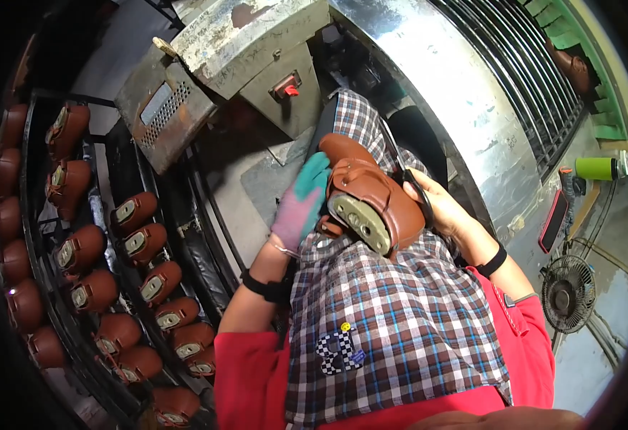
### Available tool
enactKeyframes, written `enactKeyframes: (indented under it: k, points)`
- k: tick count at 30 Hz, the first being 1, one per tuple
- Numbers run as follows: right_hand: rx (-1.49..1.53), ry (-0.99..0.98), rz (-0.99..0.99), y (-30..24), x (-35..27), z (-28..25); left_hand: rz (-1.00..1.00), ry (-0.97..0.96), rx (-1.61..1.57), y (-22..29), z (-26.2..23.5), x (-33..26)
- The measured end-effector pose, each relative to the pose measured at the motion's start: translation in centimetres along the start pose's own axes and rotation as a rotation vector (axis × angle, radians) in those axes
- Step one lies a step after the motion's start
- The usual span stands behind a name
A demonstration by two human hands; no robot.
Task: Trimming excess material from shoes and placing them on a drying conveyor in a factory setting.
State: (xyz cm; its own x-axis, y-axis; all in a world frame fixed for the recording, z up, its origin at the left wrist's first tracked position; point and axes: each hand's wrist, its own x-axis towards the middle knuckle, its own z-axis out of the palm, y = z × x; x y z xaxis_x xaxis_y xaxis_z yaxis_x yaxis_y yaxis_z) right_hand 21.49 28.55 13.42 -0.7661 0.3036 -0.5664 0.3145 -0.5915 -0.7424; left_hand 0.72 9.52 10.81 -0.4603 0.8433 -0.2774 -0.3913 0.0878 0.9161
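A brown leather shoe (393,204) on a pale green last lies across my lap, with the last's top facing me. My left hand (305,197), in a green and pink glove, is at the shoe's left side, its fingers stretched out and slightly blurred. My bare right hand (436,204) grips the shoe's right side. A slender black curved thing (426,208) passes between that hand and the leather; its kind is unclear. Some of the right fingers are hidden. A checked apron (393,308) covers my lap.
To the left, black racks (45,251) carry several brown shoes on lasts. Ahead stands a worn metal machine (257,50) with a red switch (290,91). At the right are a shiny metal surface (464,107), a grille (522,79), a green cylinder (596,168), a phone (553,221) and a fan (568,294).
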Motion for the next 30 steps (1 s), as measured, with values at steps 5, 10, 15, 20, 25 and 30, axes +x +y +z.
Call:
enactKeyframes:
  k: [5, 10, 15, 20, 25, 30]
  points:
    - [-0.018, -0.027, -0.01, 0.5, 0.5, 0.7, -0.136, 0.051, -0.357, 0.2, 1.7, -5.6]
    - [-0.407, -0.074, -0.185, -1.3, 0.8, 4.8, -0.058, 0.203, -0.56, 1.2, 3.6, -5.0]
    - [-0.484, -0.234, -0.268, -0.7, 2.4, 6.2, -0.144, 0.287, -0.907, 2.8, 2.3, -7.5]
    - [-0.434, -0.25, -0.129, -1.3, 2.0, 6.9, 0.1, 0.627, -0.738, 4.2, -2.2, -11.4]
    - [-0.545, -0.178, -0.141, -1.4, 1.3, 5.6, 0.466, 0.865, -0.391, 9.6, -7.8, -13.7]
    - [-0.531, -0.116, -0.124, -1.0, 0.3, 4.9, 0.612, 0.868, -0.474, 12.8, -18.7, -10.3]
